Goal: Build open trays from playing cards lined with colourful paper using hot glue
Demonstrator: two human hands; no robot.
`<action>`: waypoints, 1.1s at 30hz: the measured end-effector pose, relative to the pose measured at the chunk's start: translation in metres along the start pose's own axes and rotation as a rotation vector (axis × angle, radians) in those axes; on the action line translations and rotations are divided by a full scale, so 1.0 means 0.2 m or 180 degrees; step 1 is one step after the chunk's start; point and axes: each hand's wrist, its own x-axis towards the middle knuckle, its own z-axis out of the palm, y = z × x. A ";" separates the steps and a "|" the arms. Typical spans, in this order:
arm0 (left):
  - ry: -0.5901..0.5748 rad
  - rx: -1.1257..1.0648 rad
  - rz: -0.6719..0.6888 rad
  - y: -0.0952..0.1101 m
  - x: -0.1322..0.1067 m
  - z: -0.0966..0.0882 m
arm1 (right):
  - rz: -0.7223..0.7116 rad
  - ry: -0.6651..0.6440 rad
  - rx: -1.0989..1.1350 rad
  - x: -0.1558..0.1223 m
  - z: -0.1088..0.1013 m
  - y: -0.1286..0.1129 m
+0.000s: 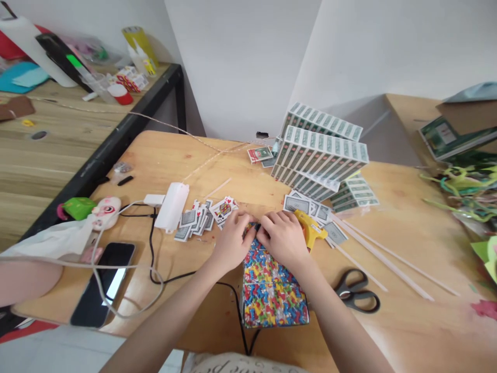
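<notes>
A strip of brightly patterned cards (272,285), joined edge to edge, lies on the wooden table (407,321) in front of me. My left hand (232,242) and my right hand (282,238) meet at the strip's far end, fingers curled and pressing on its top edge. A yellow glue gun (310,228) lies just behind my right hand. Loose playing cards (204,215) are spread to the left of my left hand.
Stacked packs of card boxes (322,155) stand at the back. Black scissors (355,292) and long glue sticks (384,261) lie to the right. A phone (103,282), cables (155,264), a white charger (173,206) and small toys (91,210) lie to the left. Another table (58,134) stands further left.
</notes>
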 end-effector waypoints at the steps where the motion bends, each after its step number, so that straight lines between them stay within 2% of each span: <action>1: 0.0056 0.0020 -0.0047 0.00 -0.01 0.00 | 0.0020 0.0001 -0.0047 0.00 0.00 0.00; 6: 0.0296 0.0029 -0.0239 0.01 -0.02 0.02 | 0.0061 0.0009 -0.0064 0.01 -0.01 -0.01; 9: 0.0400 -0.0218 -0.0301 0.00 -0.03 0.03 | 0.0250 0.0062 0.0298 0.00 0.00 0.01; 11: 0.0418 -0.0615 -0.0458 -0.01 -0.03 0.05 | 0.0662 0.0232 0.0976 -0.02 0.02 0.04; 14: 0.0448 -0.1455 -0.0988 -0.02 -0.06 0.10 | 0.1574 0.0600 0.2182 -0.08 0.05 0.09; 17: 0.0337 -0.2027 -0.1286 0.03 -0.10 0.13 | 0.1993 0.0549 0.2786 -0.16 0.05 0.08; 19: 0.0383 -0.2083 -0.1127 0.10 -0.13 0.10 | 0.1875 0.0517 0.2902 -0.20 -0.01 0.06; 22: 0.0600 -0.1557 -0.0225 0.23 -0.17 -0.02 | 0.1361 0.0690 0.3102 -0.22 -0.14 0.03; 24: 0.0780 -0.1131 0.0174 0.31 -0.19 -0.11 | 0.1069 0.1037 0.3207 -0.22 -0.21 0.01; 26: 0.0911 -0.1103 0.0269 0.37 -0.20 -0.17 | 0.0820 0.1435 0.3245 -0.22 -0.26 0.00; 29: 0.0922 -0.1426 0.0194 0.39 -0.20 -0.19 | 0.0603 0.1890 0.3254 -0.20 -0.25 -0.02; 33: 0.1213 -0.1184 0.0311 0.35 -0.22 -0.17 | 0.0644 0.2049 0.3190 -0.16 -0.19 -0.05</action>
